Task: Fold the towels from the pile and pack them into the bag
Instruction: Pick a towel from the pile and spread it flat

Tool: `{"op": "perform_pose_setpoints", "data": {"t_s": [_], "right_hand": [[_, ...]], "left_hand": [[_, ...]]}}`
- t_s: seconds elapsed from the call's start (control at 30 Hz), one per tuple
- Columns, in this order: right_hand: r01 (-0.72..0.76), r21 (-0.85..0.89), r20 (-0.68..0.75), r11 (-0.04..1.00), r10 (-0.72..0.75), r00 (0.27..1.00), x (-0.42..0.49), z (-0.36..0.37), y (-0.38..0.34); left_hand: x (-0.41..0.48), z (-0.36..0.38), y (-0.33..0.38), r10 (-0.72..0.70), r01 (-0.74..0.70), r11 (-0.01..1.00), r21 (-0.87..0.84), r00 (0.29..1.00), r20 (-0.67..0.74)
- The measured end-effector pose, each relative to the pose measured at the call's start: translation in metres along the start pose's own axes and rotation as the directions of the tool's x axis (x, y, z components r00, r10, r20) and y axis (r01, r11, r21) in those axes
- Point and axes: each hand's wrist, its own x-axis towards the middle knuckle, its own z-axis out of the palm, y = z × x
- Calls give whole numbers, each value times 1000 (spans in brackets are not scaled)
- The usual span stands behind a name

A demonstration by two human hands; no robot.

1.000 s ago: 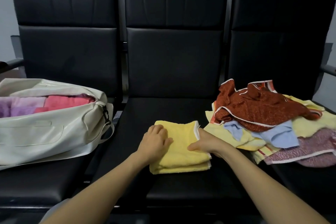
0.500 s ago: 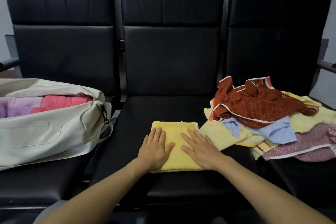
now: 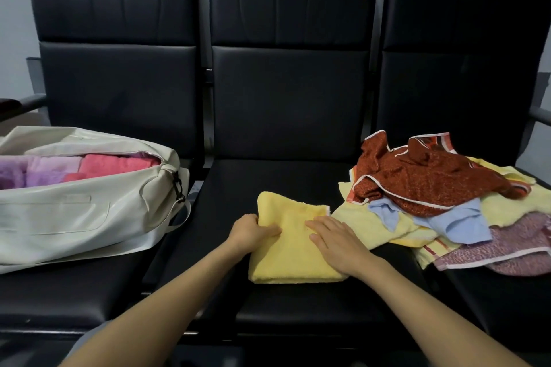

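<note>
A folded yellow towel (image 3: 293, 250) lies on the middle black seat (image 3: 277, 179). My left hand (image 3: 252, 232) grips the towel's left edge, thumb on top and fingers curled under the edge. My right hand (image 3: 337, 237) lies flat on the towel's right half with straight fingers. On the left seat an open cream bag (image 3: 74, 214) holds folded pink and purple towels (image 3: 89, 168). The unfolded pile (image 3: 447, 202) covers the right seat: a rust-red towel on top, then light blue, pale yellow and mauve ones.
Three black padded chairs stand in a row against a grey wall. A metal armrest (image 3: 26, 103) juts out at the far left and another (image 3: 541, 113) at the far right. The bag's black clip and strap (image 3: 178, 188) hang toward the gap between the seats.
Both hands lay flat on the towel half a second ago. Now my left hand has slid to the left edge and taken hold of it, lifting that edge slightly. The right hand stays flat.
</note>
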Motion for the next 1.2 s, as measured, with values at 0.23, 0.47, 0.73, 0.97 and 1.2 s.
{"op": "perform_pose_setpoints", "data": {"t_s": [0.23,0.47,0.73,0.97,1.2], "right_hand": [[-73,245,-175,967,118,977,4,6,-8],[-164,985,143,59,266,953,20,-12,-25],[-79,990,93,-116,113,989,18,-33,-28],[45,999,-44,7,-30,999,13,-49,-31],[123,847,-64,517,-131,989,1,-57,-31]], "left_hand": [[-21,-10,28,198,-53,848,-527,955,222],[-38,-48,40,352,-187,703,-687,930,106],[-19,-67,17,84,-78,772,-631,996,-20],[-22,-79,6,306,-224,817,-531,950,69],[-25,-79,-3,433,-417,895,-160,897,85]]}}
